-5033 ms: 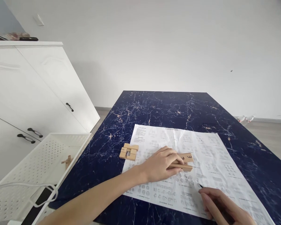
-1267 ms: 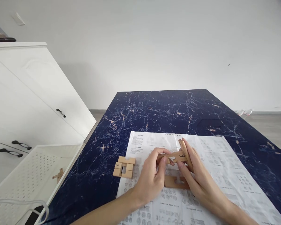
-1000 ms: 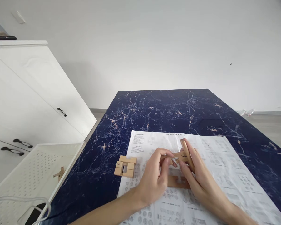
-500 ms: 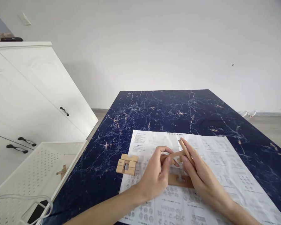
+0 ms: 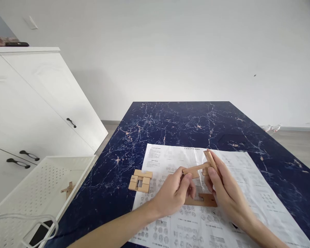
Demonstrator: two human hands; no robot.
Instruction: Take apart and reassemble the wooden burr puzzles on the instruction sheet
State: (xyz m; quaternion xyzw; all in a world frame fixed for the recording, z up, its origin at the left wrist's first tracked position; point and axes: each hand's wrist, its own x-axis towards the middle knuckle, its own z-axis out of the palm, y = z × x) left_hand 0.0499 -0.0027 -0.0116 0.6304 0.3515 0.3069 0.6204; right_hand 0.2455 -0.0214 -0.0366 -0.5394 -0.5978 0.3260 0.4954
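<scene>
My left hand (image 5: 173,190) pinches one end of a light, notched wooden puzzle piece (image 5: 195,170) above the paper. Its far end meets a second wooden puzzle piece (image 5: 211,161), which stands tilted in my right hand (image 5: 226,189). Whether the two are locked together cannot be made out. Below my hands a darker notched wooden piece (image 5: 208,200) lies on the printed sheet (image 5: 165,160), its left part behind my left fingers. A small cluster of joined wooden pieces (image 5: 140,181) with a square hole rests at the sheet's left edge.
The sheet lies on a blue marbled table (image 5: 170,120). Left of it is a white perforated basket (image 5: 51,175) with a wooden piece (image 5: 68,189) and a white cable (image 5: 23,216). A white cabinet (image 5: 49,89) stands behind the basket.
The piece in my right hand has shifted slightly right, and my fingers have opened up more view of the joint. More of the dark piece's right end now shows.
</scene>
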